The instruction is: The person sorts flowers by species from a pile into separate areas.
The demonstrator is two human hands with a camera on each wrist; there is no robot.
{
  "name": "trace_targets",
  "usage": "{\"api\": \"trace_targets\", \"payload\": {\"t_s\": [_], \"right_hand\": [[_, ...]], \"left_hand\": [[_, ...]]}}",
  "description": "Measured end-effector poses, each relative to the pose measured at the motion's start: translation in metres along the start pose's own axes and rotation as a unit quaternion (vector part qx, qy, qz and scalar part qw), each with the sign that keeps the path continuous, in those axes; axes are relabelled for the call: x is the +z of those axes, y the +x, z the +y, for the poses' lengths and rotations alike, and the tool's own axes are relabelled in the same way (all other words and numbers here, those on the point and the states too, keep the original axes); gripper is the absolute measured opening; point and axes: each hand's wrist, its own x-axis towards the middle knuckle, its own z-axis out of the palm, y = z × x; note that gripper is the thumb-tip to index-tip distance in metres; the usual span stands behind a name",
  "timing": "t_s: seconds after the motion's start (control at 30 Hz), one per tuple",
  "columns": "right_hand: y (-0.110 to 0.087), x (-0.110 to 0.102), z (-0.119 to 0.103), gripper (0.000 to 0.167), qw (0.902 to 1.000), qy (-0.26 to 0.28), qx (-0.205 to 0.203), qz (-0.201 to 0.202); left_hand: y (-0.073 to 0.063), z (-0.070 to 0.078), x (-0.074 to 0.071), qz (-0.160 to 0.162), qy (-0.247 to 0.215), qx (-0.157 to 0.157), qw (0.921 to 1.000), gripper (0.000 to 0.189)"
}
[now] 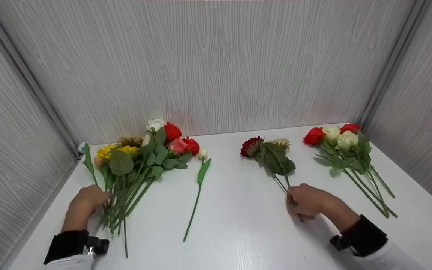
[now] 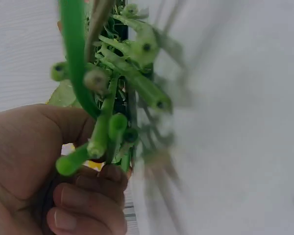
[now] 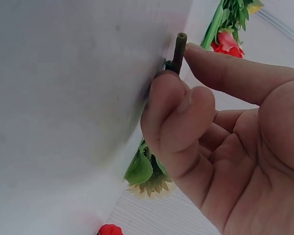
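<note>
My left hand (image 1: 90, 198) is at the lower stems of a large mixed bunch of artificial flowers (image 1: 137, 161) on the left. In the left wrist view its thumb and curled fingers hold several green stems (image 2: 109, 110), their cut ends facing the camera. My right hand (image 1: 308, 200) pinches the stems of a dark red flower (image 1: 251, 147) and a cream flower (image 1: 281, 143), which lie heads away from me. In the right wrist view a dark stem end (image 3: 180, 46) sticks out between thumb and fingers. The cream flower's petals (image 3: 151, 188) show below the hand.
A single white tulip (image 1: 202, 154) lies on the white table (image 1: 231, 221) between the hands. At the far right rests a bunch of red and cream roses (image 1: 348, 141). Wood-grain panels (image 1: 216, 67) enclose the back and both sides.
</note>
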Motion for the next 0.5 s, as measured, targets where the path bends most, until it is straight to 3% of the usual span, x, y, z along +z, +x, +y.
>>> {"api": "trace_targets", "payload": {"t_s": [0.1, 0.23, 0.5], "right_hand": [[0.000, 0.000, -0.001, 0.011, 1.0000, -0.004, 0.000, 0.000], [0.000, -0.001, 0.001, 0.010, 0.9999, -0.009, -0.008, 0.000], [-0.001, -0.002, 0.000, 0.011, 0.9999, -0.003, -0.011, 0.001]], "left_hand": [[-0.002, 0.003, -0.007, 0.070, -0.010, -0.014, 0.9974, 0.044], [-0.008, 0.017, -0.014, 0.172, -0.037, -0.015, 0.9842, 0.042], [-0.028, 0.078, -0.013, 0.298, -0.058, 0.061, 0.9507, 0.032]]}}
